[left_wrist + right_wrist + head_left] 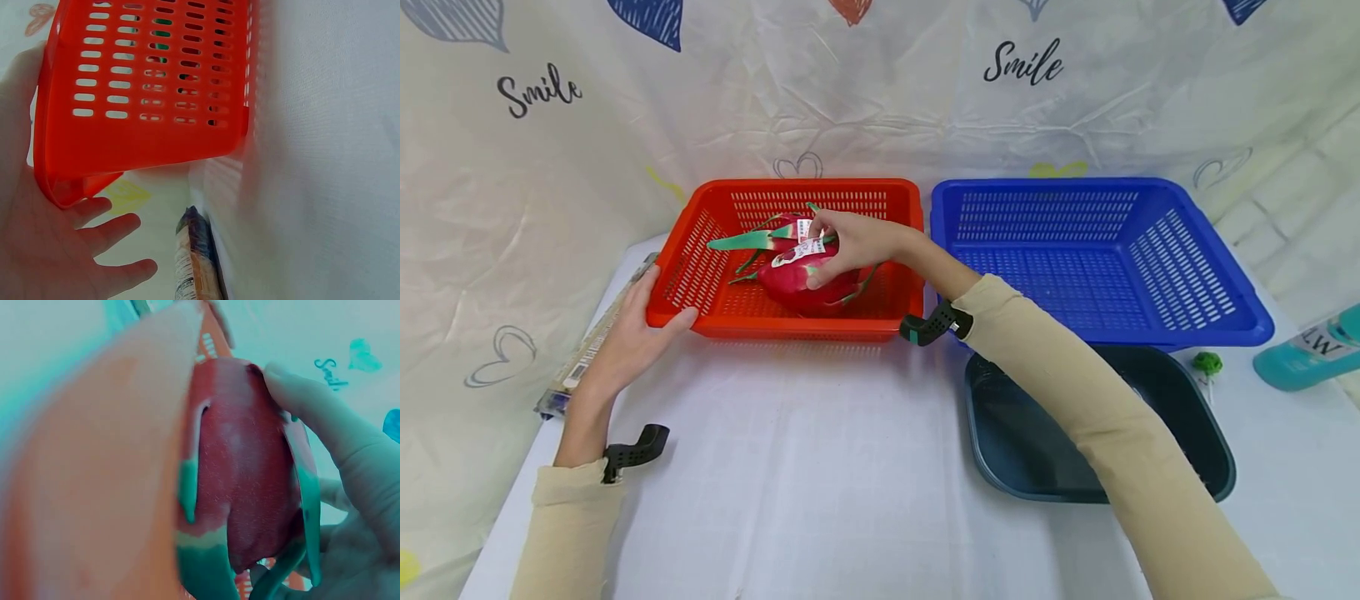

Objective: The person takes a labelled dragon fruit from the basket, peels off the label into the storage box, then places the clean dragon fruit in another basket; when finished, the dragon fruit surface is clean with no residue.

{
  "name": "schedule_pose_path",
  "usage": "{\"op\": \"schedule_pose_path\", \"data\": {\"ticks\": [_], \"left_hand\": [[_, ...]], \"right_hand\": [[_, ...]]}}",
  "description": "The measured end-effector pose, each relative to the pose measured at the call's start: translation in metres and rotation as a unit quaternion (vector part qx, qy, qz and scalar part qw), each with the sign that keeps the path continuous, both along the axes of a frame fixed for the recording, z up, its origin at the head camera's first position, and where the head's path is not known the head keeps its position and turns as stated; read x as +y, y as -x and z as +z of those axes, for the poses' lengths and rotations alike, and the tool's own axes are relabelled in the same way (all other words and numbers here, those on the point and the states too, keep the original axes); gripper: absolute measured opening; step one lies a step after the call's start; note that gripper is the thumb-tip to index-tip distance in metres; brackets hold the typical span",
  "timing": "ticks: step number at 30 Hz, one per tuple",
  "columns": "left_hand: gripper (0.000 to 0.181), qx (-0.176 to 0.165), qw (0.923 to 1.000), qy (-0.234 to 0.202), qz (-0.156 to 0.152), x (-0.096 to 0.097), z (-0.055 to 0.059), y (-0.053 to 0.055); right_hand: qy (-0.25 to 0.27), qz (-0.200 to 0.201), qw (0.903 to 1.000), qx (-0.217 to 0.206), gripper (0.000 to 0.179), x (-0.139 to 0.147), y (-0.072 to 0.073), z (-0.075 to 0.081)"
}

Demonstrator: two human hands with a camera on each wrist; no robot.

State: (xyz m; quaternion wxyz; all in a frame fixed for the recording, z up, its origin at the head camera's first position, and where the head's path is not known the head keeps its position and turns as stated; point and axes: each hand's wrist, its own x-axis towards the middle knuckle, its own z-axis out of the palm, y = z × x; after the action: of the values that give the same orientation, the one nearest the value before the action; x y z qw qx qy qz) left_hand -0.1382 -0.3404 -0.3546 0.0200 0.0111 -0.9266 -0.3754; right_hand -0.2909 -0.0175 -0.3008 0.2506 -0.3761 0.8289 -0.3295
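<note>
Two pink-red dragon fruits with green scales and white labels are in the red basket (805, 327). My right hand (857, 242) grips the nearer dragon fruit (790, 283) from above, thumb on its front side and fingers over its back. The right wrist view shows that dragon fruit (250, 462) up close between thumb and fingers. Behind it is the other dragon fruit (784, 232), partly covered. My left hand (632, 333) rests at the red basket's front left corner. In the left wrist view, its fingers (115, 231) are straight and spread past the rim.
A blue basket (1255, 325) stands right of the red one. In front of it is a dark green tub (1022, 492), crossed by my right sleeve. Farther right are a small green-topped item (1207, 362) and a teal bottle (1292, 367). A long printed package (572, 375) lies at the left edge.
</note>
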Motion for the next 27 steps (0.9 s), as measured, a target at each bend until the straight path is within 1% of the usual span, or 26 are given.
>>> {"op": "schedule_pose_path", "data": {"ticks": [6, 10, 15, 17, 18, 21, 24, 27], "left_hand": [[0.089, -0.003, 1.0, -0.004, 0.001, 0.0, -0.001, 0.001], [0.09, -0.002, 1.0, -0.001, 0.003, -0.001, -0.001, 0.001], [0.09, -0.001, 1.0, -0.002, 0.003, -0.001, -0.001, 0.001], [0.09, 0.0, 1.0, -0.002, 0.003, 0.0, -0.001, 0.001], [0.09, 0.0, 1.0, -0.003, 0.003, 0.0, -0.001, 0.001], [0.09, 0.0, 1.0, -0.002, 0.002, 0.0, -0.001, 0.001], [0.09, 0.001, 1.0, -0.002, 0.003, 0.001, -0.002, 0.001], [0.09, 0.0, 1.0, -0.001, 0.004, 0.0, -0.002, 0.001]], "right_hand": [[0.025, -0.04, 0.9986, -0.023, 0.062, -0.002, -0.008, 0.002], [0.048, -0.058, 0.9963, -0.042, 0.062, -0.003, -0.013, 0.004], [0.064, -0.071, 0.9945, -0.042, 0.065, -0.004, -0.021, 0.005], [0.065, -0.068, 0.9953, -0.024, 0.066, -0.005, -0.026, 0.007], [0.064, -0.063, 0.9959, -0.007, 0.067, -0.005, -0.028, 0.009], [0.05, -0.05, 0.9953, 0.066, 0.07, -0.006, -0.036, 0.016], [0.034, -0.047, 0.9889, 0.137, 0.073, -0.007, -0.045, 0.026], [0.026, -0.052, 0.9834, 0.172, 0.076, -0.008, -0.053, 0.031]]}}
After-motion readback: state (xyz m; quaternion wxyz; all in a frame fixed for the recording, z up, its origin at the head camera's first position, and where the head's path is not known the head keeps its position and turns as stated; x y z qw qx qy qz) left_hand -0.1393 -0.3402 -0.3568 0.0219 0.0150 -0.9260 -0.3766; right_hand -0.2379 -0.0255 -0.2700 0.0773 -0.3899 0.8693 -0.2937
